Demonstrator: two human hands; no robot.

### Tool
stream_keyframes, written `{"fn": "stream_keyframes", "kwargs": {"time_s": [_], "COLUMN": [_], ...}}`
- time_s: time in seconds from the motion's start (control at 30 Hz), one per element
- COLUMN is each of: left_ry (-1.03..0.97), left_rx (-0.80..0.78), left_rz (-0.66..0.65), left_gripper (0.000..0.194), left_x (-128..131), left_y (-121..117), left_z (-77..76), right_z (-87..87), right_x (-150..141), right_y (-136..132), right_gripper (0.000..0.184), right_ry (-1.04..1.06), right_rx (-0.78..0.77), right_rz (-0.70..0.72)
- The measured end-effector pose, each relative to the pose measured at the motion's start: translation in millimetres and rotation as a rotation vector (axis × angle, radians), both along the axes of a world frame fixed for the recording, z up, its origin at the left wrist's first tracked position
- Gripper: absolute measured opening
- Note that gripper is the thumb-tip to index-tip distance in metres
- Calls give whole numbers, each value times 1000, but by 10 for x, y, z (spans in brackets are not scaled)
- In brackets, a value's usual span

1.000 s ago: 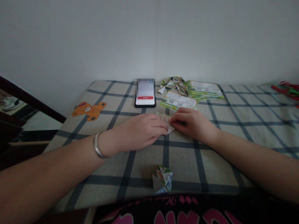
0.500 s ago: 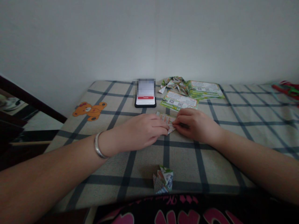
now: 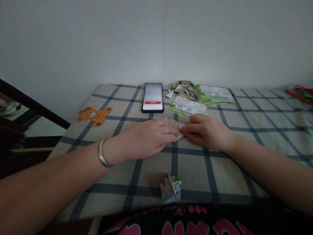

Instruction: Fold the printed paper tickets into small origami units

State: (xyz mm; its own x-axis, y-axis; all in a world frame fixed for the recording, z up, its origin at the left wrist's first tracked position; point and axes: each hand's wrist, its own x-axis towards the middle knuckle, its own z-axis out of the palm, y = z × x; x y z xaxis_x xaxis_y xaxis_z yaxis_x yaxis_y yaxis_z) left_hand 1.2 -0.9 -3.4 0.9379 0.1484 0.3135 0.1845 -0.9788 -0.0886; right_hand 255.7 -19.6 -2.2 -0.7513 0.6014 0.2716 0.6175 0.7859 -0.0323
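Observation:
Between my hands a small folded paper with orange print lies on the checked cloth. My left hand, below a silver bangle, has its fingers closed over the paper's left and near side. From the right, the fingertips of my right hand press together at the paper's right edge. Part of the paper is hidden under the fingers. Closer to my body, near the table's front edge, stands a folded paper piece in green, white and orange.
A phone with a lit screen lies toward the wall. Right of it are a heap of folded paper pieces, a printed leaflet and a leaflet stack. A bear picture is at left; red and green items lie far right.
My right hand has shifted slightly to the right along the paper's edge, its fingers stretching a little more toward the paper. My left hand stays nearly still on it.

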Motion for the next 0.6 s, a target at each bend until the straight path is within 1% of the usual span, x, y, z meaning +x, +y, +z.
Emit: {"fn": "stream_keyframes", "kwargs": {"time_s": [0.17,0.37,0.47,0.6], "left_ry": [-19,-24,-21,-10], "left_rx": [25,37,48,53], "left_rz": [36,33,32,31], "left_gripper": [32,31,31,32], "left_x": [7,14,12,13], "left_y": [-13,-23,-21,-17], "left_z": [-27,-40,-48,-50], "right_z": [9,35,35,35], "right_x": [-23,-8,4,8], "right_y": [-10,-44,-44,-42], "right_gripper": [25,24,27,25], "right_ry": [-7,-127,-127,-84], "right_rx": [78,138,141,110], "right_rz": [92,146,170,226]}}
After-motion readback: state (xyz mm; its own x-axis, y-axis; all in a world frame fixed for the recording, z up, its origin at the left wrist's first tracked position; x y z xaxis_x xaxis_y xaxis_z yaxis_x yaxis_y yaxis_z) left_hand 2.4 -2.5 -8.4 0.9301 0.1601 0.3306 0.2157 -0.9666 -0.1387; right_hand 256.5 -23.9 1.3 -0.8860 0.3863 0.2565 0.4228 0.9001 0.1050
